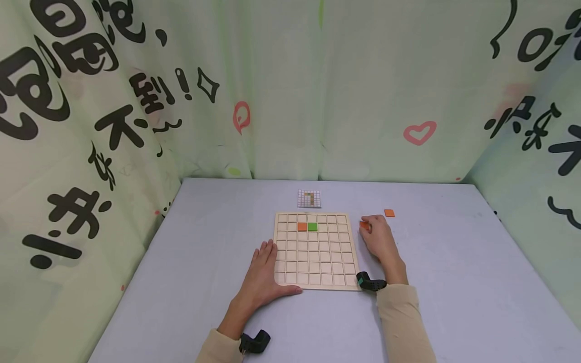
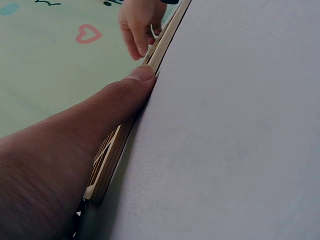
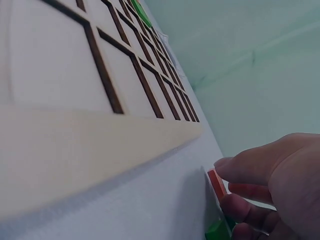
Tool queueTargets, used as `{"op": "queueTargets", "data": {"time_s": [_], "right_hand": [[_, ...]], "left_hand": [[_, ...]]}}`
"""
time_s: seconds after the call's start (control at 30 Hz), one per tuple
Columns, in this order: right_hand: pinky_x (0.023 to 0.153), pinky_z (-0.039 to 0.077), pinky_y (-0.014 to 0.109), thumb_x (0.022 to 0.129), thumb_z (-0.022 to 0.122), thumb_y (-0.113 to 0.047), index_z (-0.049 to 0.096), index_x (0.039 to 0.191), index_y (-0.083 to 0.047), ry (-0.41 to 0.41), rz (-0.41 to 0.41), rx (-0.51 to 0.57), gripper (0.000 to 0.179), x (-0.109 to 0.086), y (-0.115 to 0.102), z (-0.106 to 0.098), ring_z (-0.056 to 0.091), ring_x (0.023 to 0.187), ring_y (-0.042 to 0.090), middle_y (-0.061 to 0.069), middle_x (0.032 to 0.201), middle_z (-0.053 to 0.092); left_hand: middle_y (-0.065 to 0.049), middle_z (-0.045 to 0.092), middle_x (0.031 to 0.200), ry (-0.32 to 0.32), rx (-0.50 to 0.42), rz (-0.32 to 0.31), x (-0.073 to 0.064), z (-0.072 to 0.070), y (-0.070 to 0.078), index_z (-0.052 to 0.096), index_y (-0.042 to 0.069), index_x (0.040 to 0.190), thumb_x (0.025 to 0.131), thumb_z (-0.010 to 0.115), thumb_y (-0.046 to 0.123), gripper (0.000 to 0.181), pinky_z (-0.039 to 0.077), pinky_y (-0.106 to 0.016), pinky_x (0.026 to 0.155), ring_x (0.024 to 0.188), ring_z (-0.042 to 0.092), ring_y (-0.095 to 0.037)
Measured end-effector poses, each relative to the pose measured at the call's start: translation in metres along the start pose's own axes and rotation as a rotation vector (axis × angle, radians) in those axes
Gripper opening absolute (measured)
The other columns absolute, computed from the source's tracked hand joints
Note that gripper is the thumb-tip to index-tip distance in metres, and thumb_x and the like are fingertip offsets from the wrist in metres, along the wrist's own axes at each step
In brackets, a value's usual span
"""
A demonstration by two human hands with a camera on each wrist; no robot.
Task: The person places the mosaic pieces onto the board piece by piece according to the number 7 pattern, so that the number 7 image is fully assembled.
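Observation:
A wooden grid board [image 1: 286, 275] lies on the table with an orange tile [image 1: 302, 227] and a green tile [image 1: 312, 227] side by side in its second row. Against the board's front left corner rests my left hand [image 1: 260, 280], fingers straight along the left side and thumb along the front edge. Just right of the board, my right hand [image 1: 380, 241] pinches another orange tile [image 3: 216, 184] between thumb and fingers. Under those fingers, in the right wrist view, a green piece [image 3: 218, 231] shows, partly hidden. One more orange tile [image 1: 389, 213] lies beyond the right hand.
Behind the board is a small pattern card [image 1: 309, 199] with a printed grid. A white cloth covers the table [image 1: 463, 282]. Pale green curtains [image 1: 363, 91] with dark lettering hang around the back and sides.

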State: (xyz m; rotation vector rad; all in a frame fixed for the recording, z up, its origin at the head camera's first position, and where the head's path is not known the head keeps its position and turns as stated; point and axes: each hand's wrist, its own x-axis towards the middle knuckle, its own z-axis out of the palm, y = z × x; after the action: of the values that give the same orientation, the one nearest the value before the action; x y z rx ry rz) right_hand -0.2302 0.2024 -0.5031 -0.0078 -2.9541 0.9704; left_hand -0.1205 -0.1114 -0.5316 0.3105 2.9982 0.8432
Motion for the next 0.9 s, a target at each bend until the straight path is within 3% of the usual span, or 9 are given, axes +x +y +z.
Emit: {"op": "queueTargets", "data": {"time_s": [0.9], "right_hand": [[0.101, 0.048, 0.056, 0.1, 0.055, -0.004, 0.056, 0.135, 0.01, -0.01, 0.009, -0.034, 0.038, -0.0034, 0.0005, -0.0001, 0.054, 0.117, 0.044, 0.033, 0.132, 0.049]], "left_hand": [[-0.02, 0.027, 0.164, -0.005, 0.004, -0.004, -0.0002, -0.0024, 0.0025, 0.029, -0.006, 0.154, 0.066, 0.08, 0.07, 0.127, 0.018, -0.049, 0.128, 0.155, 0.02, -0.035]]}}
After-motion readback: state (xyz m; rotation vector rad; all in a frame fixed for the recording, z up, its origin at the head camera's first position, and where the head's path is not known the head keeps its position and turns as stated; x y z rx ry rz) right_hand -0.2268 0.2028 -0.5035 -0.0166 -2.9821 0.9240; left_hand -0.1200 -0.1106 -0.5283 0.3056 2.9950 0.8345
